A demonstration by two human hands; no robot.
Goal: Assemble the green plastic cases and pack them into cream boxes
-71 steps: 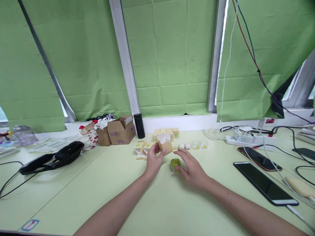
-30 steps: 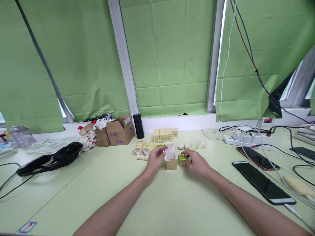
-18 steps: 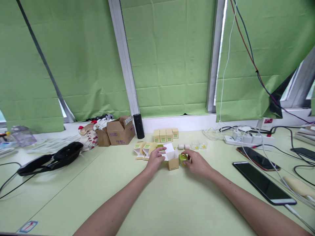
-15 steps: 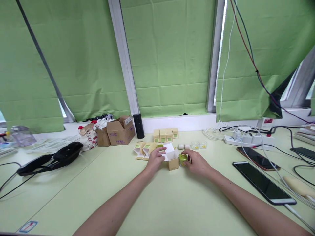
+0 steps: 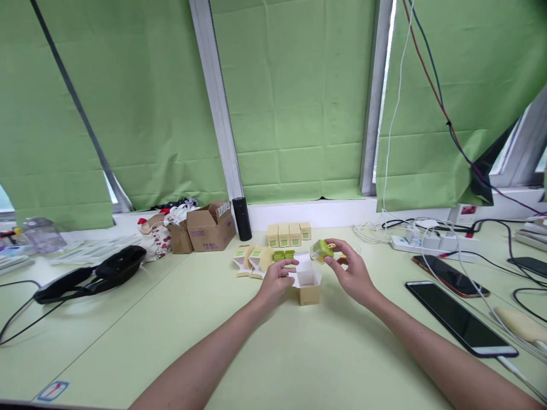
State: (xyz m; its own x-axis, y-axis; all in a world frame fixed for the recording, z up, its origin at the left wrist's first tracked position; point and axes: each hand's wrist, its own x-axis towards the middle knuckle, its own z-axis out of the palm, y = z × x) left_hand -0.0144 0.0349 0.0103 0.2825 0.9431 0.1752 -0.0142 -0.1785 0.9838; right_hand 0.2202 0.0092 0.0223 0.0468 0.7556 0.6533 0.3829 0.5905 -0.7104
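Observation:
My right hand is closed on a small green case with a clear lower part and a yellow loop. It holds the case tilted, above and to the right of an open small cardboard box. The box stands upright on the table, white inside, its flaps spread. My left hand is at the box's left side, its fingers closed on a white flap. Behind the left hand lie green pieces. Two opened, flattish cartons with green labels lie to the left.
Several closed small boxes stand in a row at the back. A larger carton and a black cylinder stand behind on the left. Phones, cables and a power strip lie on the right; a black bag lies far left.
My right hand has lifted the green case off the table and tilted it. The small box has shifted slightly right and towards me, with my left hand still at its flap.

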